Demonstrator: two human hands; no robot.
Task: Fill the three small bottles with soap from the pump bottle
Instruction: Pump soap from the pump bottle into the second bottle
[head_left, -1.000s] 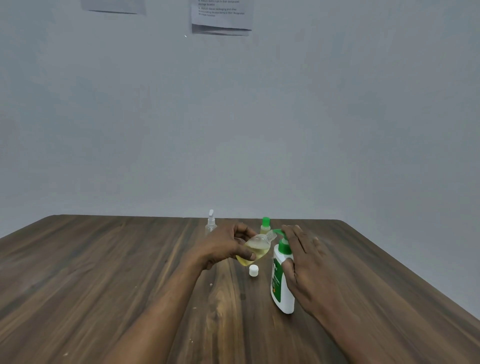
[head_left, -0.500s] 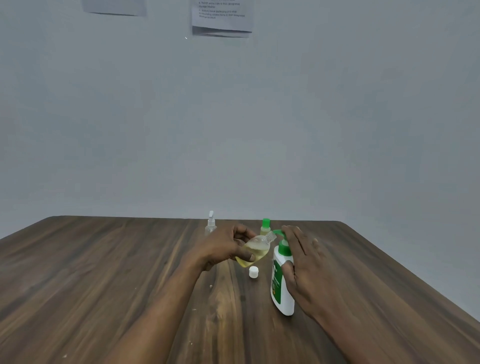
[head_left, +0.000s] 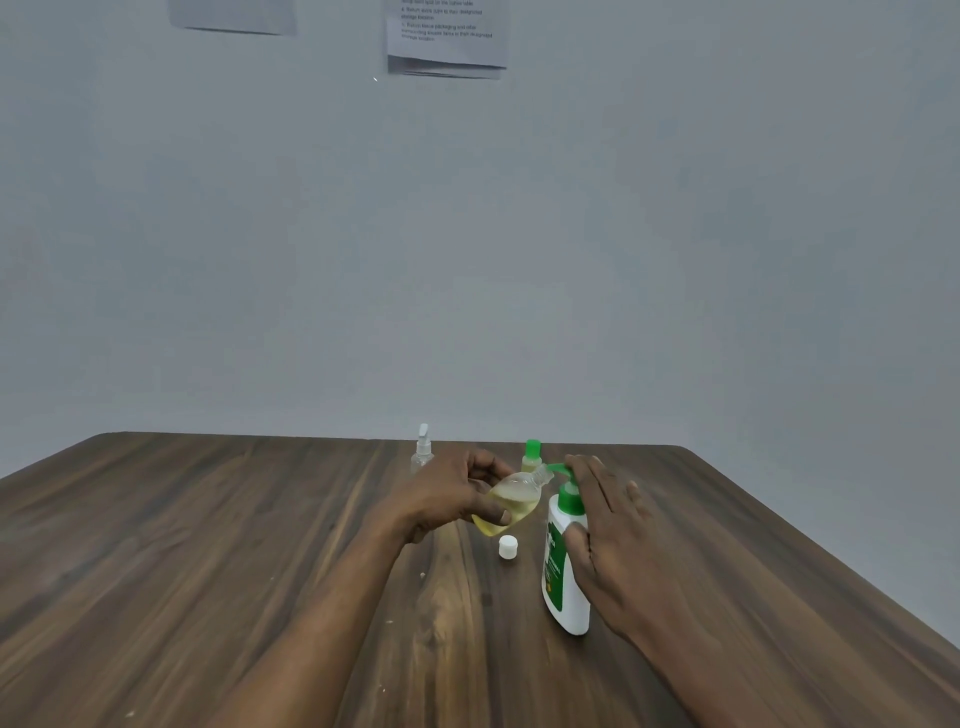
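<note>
My left hand (head_left: 447, 501) is curled round the small clear bottle (head_left: 514, 499), thumb under its belly and fingers over the top. It holds the bottle in the air, tilted, just left of the pump bottle (head_left: 565, 577), with the open neck up against the green spout. My right hand (head_left: 615, 540) comes at the pump bottle from its right. The fingers are straight and close together on the pump head, and the thumb lies on the white shoulder.

The small clear bottle is round-bellied and see-through, with pale yellow liquid pooled in its lower half. The pump bottle is white with a green label and a green pump, and stands upright on the table (head_left: 208, 545).

A white cap (head_left: 508, 547) lies on the wood just left of the pump bottle, under the held bottle. Behind the pump bottle stands a green-capped bottle (head_left: 531, 454), and farther to its left a spray bottle (head_left: 422, 452). Both are near the table's far edge. The right edge lies well apart from the pump bottle, and the wood runs wide to its left.
</note>
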